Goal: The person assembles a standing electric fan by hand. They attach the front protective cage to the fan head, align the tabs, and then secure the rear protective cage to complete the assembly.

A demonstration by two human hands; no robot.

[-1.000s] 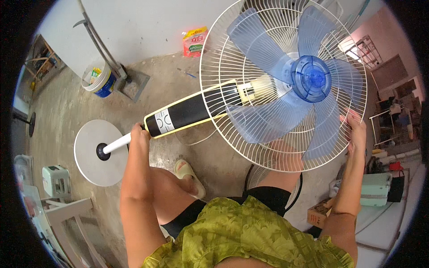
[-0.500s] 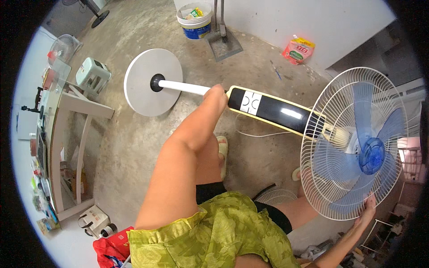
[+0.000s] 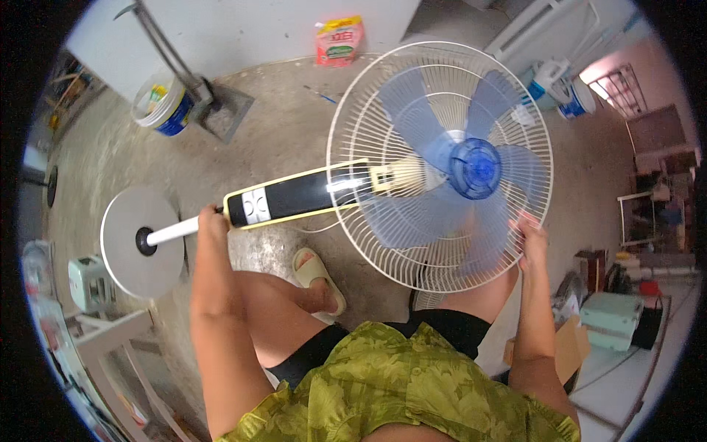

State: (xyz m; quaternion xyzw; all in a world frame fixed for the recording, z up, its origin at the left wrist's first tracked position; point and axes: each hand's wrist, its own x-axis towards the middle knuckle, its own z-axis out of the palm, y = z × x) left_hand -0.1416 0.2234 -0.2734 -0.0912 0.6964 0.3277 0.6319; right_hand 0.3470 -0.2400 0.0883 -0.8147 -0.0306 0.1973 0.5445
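A pedestal fan (image 3: 476,171) with translucent blue blades inside a white wire grille lies tilted across in front of me. My left hand (image 3: 213,222) is closed round its white pole (image 3: 175,231), just below the black control panel (image 3: 294,197) with its pale yellow edging. At the far left end is the round white base (image 3: 132,214), seen face on. My right hand (image 3: 529,237) grips the lower right rim of the grille, its fingers curled over the wires. The fan's motor housing is partly hidden behind the blades and grille.
Along the wall stand a white and blue bucket (image 3: 158,110), a long-handled dustpan (image 3: 224,114) and a pink pouch (image 3: 339,40). Left are a mint-green stool (image 3: 91,283) and a white table frame (image 3: 110,331). Right, a pale green case (image 3: 611,318) sits beside a cardboard piece (image 3: 573,346).
My view has turned to the right, so the fan and wall items appear further left. The fan's head has swung higher in view. Both hands keep their hold on the fan.
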